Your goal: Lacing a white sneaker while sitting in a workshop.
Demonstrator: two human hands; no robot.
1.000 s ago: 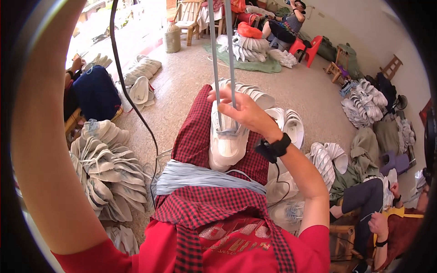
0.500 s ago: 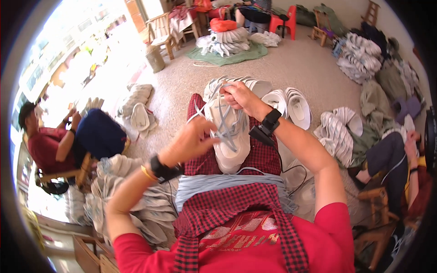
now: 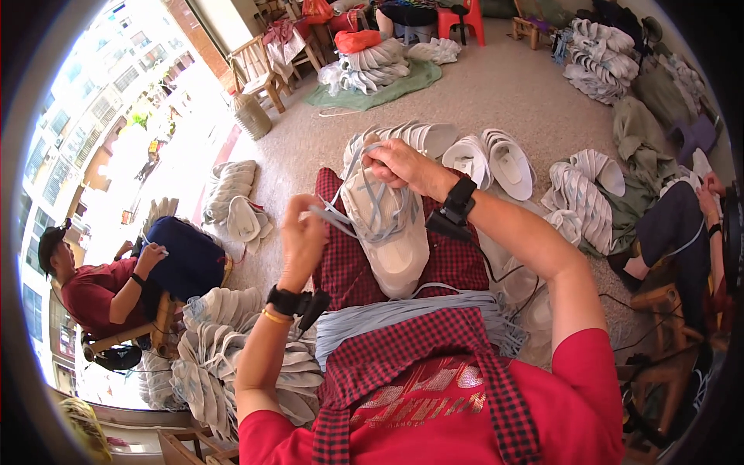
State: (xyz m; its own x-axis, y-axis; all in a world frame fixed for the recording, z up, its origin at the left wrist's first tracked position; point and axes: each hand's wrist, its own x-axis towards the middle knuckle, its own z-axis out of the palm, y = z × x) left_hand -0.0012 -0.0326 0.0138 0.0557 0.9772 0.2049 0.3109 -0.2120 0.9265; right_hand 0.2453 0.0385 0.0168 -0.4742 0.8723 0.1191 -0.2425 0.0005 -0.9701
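Observation:
A cream-white sneaker (image 3: 397,263) rests on my lap over a red-and-black checked apron (image 3: 332,262), its toe toward me. Pale blue-grey shoelace (image 3: 375,203) crosses loosely over its upper. My right hand (image 3: 399,164) is closed at the far end of the shoe, pinching a loop of the lace. Left of the shoe, my left hand (image 3: 301,236) is raised, slightly blurred, its fingertips closed on a lace end pulled out to the side. A thick bundle of similar laces (image 3: 411,310) lies across my waist.
White shoes (image 3: 508,167) stand in rows just beyond my knees. Shoe piles (image 3: 256,349) lie at my left, with another stack (image 3: 585,198) at right. A co-worker (image 3: 108,291) sits at left; another person's arm (image 3: 709,205) shows at right. A wooden chair (image 3: 260,74) stands farther back.
My left hand has moved from over the shoe out to the left, drawing the lace with it. The right hand stays near the shoe's far end. The view has shifted slightly.

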